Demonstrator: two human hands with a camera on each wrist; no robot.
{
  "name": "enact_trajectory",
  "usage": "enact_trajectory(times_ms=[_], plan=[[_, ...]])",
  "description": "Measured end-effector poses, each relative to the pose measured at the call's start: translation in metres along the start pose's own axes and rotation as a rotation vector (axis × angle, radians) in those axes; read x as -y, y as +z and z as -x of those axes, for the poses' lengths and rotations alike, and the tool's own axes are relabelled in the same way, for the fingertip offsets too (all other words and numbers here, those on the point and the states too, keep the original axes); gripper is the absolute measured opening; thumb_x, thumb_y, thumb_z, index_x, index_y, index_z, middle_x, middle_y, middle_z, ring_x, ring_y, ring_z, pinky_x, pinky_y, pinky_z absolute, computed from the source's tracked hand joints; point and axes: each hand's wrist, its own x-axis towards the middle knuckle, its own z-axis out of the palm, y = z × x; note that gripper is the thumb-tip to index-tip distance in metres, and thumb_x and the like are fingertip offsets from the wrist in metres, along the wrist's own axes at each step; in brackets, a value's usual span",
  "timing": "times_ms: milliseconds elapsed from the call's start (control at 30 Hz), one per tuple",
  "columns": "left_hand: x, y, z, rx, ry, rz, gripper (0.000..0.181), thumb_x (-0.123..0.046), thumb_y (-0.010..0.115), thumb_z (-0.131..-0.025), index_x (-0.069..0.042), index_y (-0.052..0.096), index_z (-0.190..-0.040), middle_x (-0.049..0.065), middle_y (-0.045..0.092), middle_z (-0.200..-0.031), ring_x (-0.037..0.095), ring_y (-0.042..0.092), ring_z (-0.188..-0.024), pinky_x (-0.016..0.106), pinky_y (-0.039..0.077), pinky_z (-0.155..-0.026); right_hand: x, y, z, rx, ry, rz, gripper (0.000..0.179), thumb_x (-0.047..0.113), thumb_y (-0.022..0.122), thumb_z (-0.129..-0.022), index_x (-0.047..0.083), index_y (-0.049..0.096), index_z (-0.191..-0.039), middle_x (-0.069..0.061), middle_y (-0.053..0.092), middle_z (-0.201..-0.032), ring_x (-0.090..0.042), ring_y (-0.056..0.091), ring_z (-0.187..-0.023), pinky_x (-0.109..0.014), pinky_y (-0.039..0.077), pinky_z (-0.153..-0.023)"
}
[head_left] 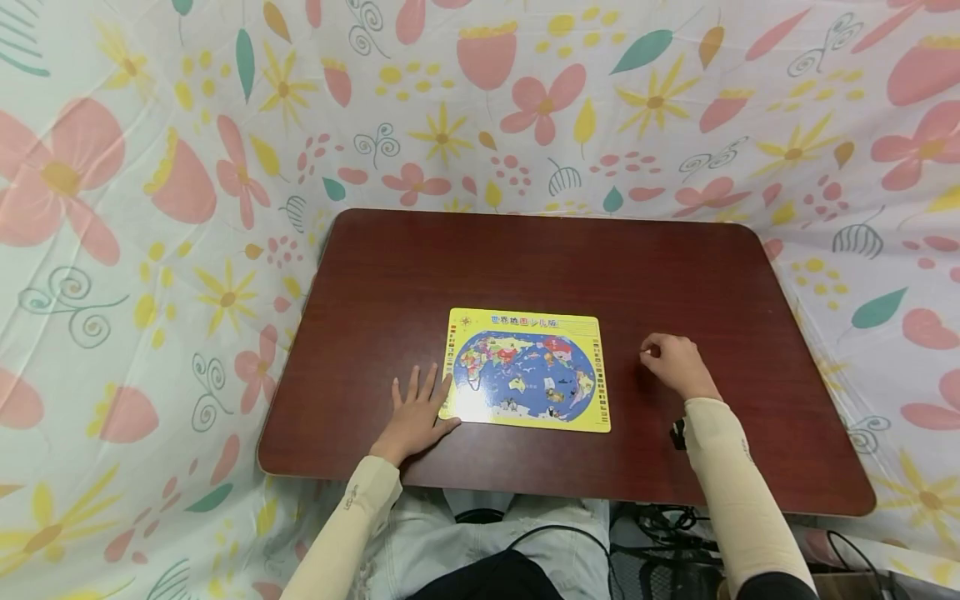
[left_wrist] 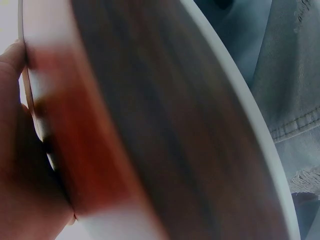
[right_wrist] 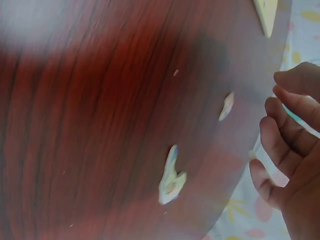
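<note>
A yellow-bordered world map puzzle board [head_left: 603, 375] lies flat on the dark red-brown table. My left hand [head_left: 417, 417] rests spread beside its lower left corner, fingertips and thumb right at the board's edge. To the right of the board, my right hand [head_left: 678, 365] is low over the table with loosely bent fingers; a gap shows between thumb and fingers in the right wrist view, and a pale spot is at the thumb tip. Below the fingers in that view lie an irregular cream piece [right_wrist: 171, 180] and a smaller flat piece [right_wrist: 227, 106].
The table [head_left: 525, 258] has rounded corners and stands against a flower-printed cloth [head_left: 450, 100]. A pale pointed corner [right_wrist: 268, 17] shows at the top of the right wrist view. Black cables [head_left: 667, 521] hang below the table's front edge at the right.
</note>
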Motion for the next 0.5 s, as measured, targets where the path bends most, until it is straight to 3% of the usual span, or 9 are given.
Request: enact_trajectory(times_ms=[133, 233, 500], plan=[[0.000, 0.000, 0.000, -0.018, 0.004, -0.007, 0.081, -0.067, 0.037, -0.087, -0.026, 0.009, -0.150, 0.007, -0.004, -0.155, 0.035, -0.011, -0.138, 0.065, -0.007, -0.100, -0.011, -0.002, -0.001, 0.003, 0.041, 0.025, 0.024, 0.021, 0.060, -0.089, 0.001, 0.063, -0.102, -0.014, 0.063, -0.082, -0.025, 0.056, -0.063, -0.053, 0.042, -0.065], [-0.002, 0.000, 0.001, -0.016, 0.010, -0.007, 0.081, -0.066, 0.038, -0.087, -0.025, 0.011, -0.150, 0.008, -0.002, -0.155, 0.036, -0.009, -0.138, 0.066, -0.005, -0.099, -0.018, -0.001, -0.001, 0.020, 0.065, 0.042, 0.029, 0.024, 0.060, -0.089, -0.002, 0.062, -0.102, -0.015, 0.062, -0.083, -0.032, 0.057, -0.071, -0.066, 0.032, -0.073], [-0.003, -0.002, 0.003, -0.022, -0.006, 0.002, 0.080, -0.065, 0.039, -0.087, -0.026, 0.010, -0.150, 0.007, -0.003, -0.155, 0.035, -0.009, -0.139, 0.065, -0.006, -0.100, -0.028, 0.007, -0.006, 0.036, 0.090, 0.071, 0.034, 0.031, 0.062, -0.088, -0.001, 0.065, -0.098, -0.017, 0.064, -0.085, -0.037, 0.057, -0.077, -0.069, 0.027, -0.074]])
